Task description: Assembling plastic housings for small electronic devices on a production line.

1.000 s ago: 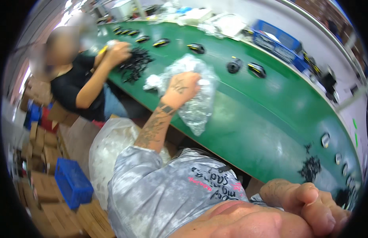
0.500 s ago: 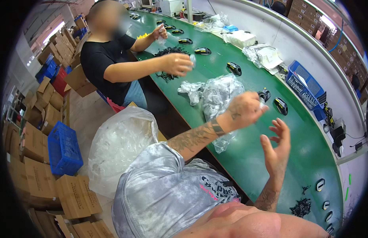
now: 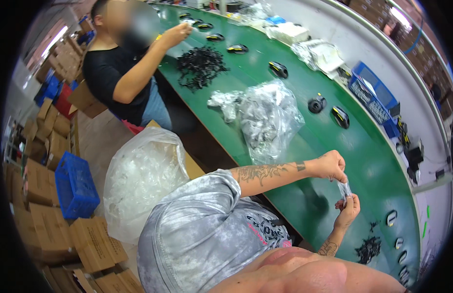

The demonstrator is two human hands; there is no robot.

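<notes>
Between the two grips, over the green worktop (image 3: pixel 304 146), hangs a small clear plastic bag (image 3: pixel 344 188). Seen from the head camera, the left hand (image 3: pixel 332 166) reaches in with its tattooed forearm stretched across the picture, and its grip is pinched on the upper end of the small bag. Just below it, the right hand (image 3: pixel 347 211) comes up from the lower edge with the palm turned upward, fingers closed lightly on the lower end of the same bag. Both grips therefore grasp the one bag, which is held above the worktop and not resting on it; what is inside it is too small to tell.

Beyond the left grip, farther up the worktop, lies a large crumpled clear bag (image 3: pixel 268 117) with pale and dark contents, and a smaller clump of clear wrapping (image 3: pixel 225 101) touches its far-left side. Well beyond that sits a heap of small black parts (image 3: pixel 201 66), in front of a co-worker in a black shirt (image 3: pixel 109 78) whose raised hand (image 3: pixel 175 34) is over the worktop. To the right of the grips and above, several black computer mice (image 3: pixel 340 116) lie spaced along the worktop, near a blue crate (image 3: pixel 370 95). Below the right grip lies another small pile of black parts (image 3: pixel 369 249). Off the worktop, left of the person's grey shirt, stands a big clear sack (image 3: pixel 138 180), with a blue basket (image 3: pixel 75 188) and cardboard boxes (image 3: pixel 45 215) on the floor.
</notes>
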